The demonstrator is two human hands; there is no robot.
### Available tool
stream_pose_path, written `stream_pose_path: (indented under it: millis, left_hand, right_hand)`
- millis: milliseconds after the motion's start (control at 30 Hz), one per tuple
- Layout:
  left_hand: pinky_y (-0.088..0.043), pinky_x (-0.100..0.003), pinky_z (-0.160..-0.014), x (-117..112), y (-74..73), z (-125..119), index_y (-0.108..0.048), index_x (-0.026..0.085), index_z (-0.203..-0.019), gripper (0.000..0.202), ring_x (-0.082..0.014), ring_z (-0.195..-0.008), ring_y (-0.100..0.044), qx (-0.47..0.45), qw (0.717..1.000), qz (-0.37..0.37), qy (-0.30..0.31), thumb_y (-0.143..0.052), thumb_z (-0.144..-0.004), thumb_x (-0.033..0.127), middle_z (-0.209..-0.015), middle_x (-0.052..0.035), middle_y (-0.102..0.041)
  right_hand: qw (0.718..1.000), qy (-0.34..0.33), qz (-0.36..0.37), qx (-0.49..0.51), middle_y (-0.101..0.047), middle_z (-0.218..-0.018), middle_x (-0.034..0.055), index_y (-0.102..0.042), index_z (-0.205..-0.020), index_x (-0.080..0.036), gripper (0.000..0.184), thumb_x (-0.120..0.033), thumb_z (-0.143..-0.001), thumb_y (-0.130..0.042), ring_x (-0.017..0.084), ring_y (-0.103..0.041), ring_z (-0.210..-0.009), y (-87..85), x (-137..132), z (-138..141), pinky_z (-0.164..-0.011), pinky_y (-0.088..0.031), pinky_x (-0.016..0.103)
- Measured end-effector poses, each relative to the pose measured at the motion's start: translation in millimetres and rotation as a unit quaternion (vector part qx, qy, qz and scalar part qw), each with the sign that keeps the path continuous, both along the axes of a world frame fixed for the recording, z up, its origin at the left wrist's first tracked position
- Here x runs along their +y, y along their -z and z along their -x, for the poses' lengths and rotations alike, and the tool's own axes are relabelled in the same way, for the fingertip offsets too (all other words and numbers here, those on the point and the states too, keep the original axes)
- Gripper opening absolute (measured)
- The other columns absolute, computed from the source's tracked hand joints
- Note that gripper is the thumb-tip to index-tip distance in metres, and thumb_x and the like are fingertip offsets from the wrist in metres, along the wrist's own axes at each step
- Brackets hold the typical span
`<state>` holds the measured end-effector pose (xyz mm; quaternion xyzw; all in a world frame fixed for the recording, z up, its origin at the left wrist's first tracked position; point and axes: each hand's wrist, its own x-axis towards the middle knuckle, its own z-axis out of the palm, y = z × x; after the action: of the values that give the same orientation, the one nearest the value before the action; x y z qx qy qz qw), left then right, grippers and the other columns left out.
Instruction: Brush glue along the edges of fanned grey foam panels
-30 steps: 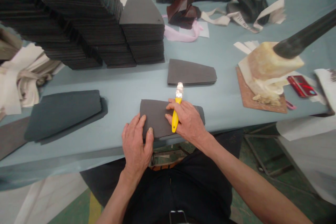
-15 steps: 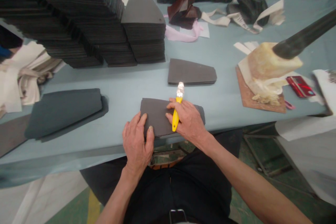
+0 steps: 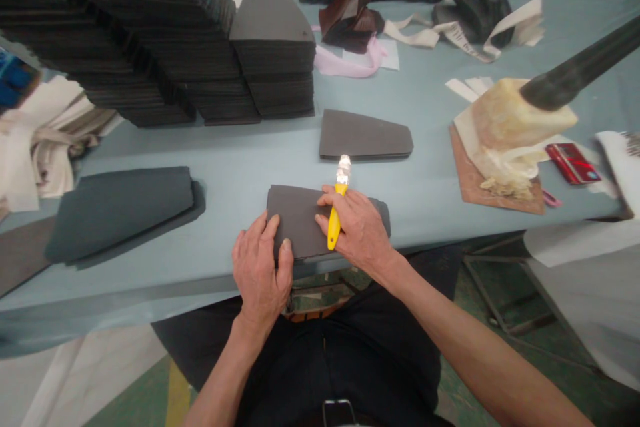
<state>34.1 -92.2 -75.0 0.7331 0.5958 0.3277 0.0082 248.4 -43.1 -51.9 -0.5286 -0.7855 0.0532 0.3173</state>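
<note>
A dark grey tapered panel, maybe a small stack, lies at the table's front edge. My left hand rests at its left end, thumb and fingers apart, fingertips touching the panel. In my right hand is a brush with a yellow handle, held between thumb and fingers over the panel's right half. The brush's pale, coated head points away from me. Just beyond it lies a similar short stack of grey panels.
Tall stacks of dark panels stand at the back left. Darker panels and cloth strips lie left. On the right are a crusted yellowish container with a dark shaft above, a brown board and a red case.
</note>
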Motion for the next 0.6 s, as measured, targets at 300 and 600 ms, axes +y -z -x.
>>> stream_pose_path:
  millis: [300, 600]
  left_hand:
    - [-0.042, -0.053, -0.126, 0.2, -0.6, -0.2, -0.060, 0.019, -0.152, 0.044, -0.0330, -0.143, -0.064, 0.002, 1.000, -0.001, 0.001, -0.051, -0.112, 0.034, -0.155, -0.0192, -0.067]
    - [-0.041, -0.053, -0.127, 0.0, 0.1, -1.5, -0.060, 0.021, -0.153, 0.045, -0.0327, -0.144, -0.063, -0.005, 1.000, -0.002, -0.005, -0.050, -0.112, 0.035, -0.156, -0.0185, -0.067]
  right_hand:
    - [1.000, -0.001, -0.009, 0.001, -0.078, -0.138, 0.0172, -0.068, -0.117, -0.021, 0.016, -0.025, -0.101, -0.068, 0.035, -0.075, -0.116, 0.6, 0.3, 0.4, -0.103, -0.059, 0.052]
    - [1.000, 0.002, -0.006, -0.008, -0.077, -0.139, 0.0164, -0.067, -0.117, -0.022, 0.016, -0.026, -0.102, -0.067, 0.035, -0.075, -0.117, 0.1, -0.4, 0.2, -0.103, -0.059, 0.052]
